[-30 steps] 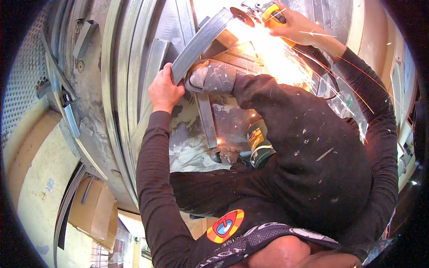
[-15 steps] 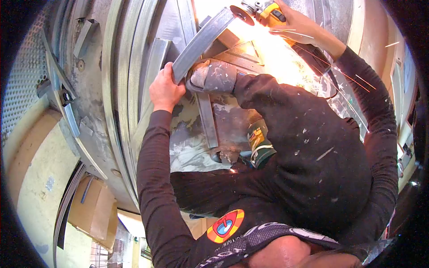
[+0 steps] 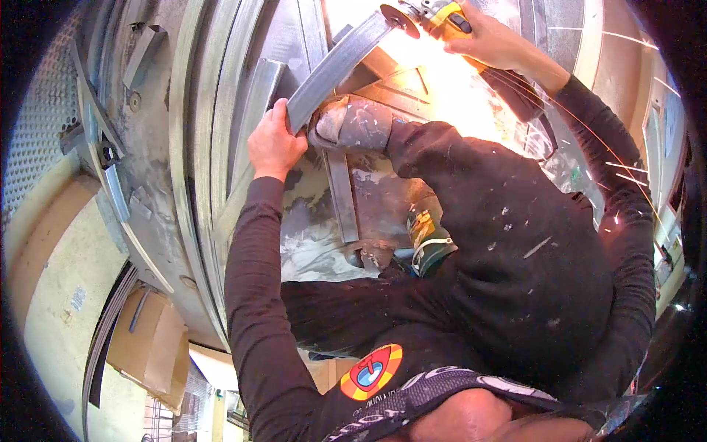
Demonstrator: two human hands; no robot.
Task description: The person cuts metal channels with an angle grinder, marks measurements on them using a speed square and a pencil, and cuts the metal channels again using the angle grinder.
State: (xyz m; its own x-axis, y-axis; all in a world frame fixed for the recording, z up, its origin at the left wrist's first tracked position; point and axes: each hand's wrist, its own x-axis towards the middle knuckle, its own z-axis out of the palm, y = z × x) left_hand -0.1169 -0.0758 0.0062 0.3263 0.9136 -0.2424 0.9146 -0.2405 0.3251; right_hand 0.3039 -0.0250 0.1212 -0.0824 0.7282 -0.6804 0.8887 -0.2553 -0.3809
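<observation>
My left hand (image 3: 276, 144) is closed around the near end of a grey metal bar (image 3: 335, 74), which slants up and to the right. At the bar's far end, an angle grinder (image 3: 446, 22) with a yellow and black body is gripped in my right hand (image 3: 495, 40). Its reddish-brown disc (image 3: 400, 20) meets that end of the bar. A bright glow and flying sparks spread below the grinder, hiding what lies there. My shoe (image 3: 357, 124) is just below the bar, touching or very near it.
Long metal profiles (image 3: 188, 132) run along the left of my hand. A shorter metal piece (image 3: 340, 193) lies below my shoe. Small offcuts (image 3: 142, 59) and a perforated sheet (image 3: 37, 125) are farther left. A cardboard box (image 3: 151, 339) stands at lower left.
The bar and both hands have barely shifted. Sparks now fly farther out to the upper right and over my right sleeve.
</observation>
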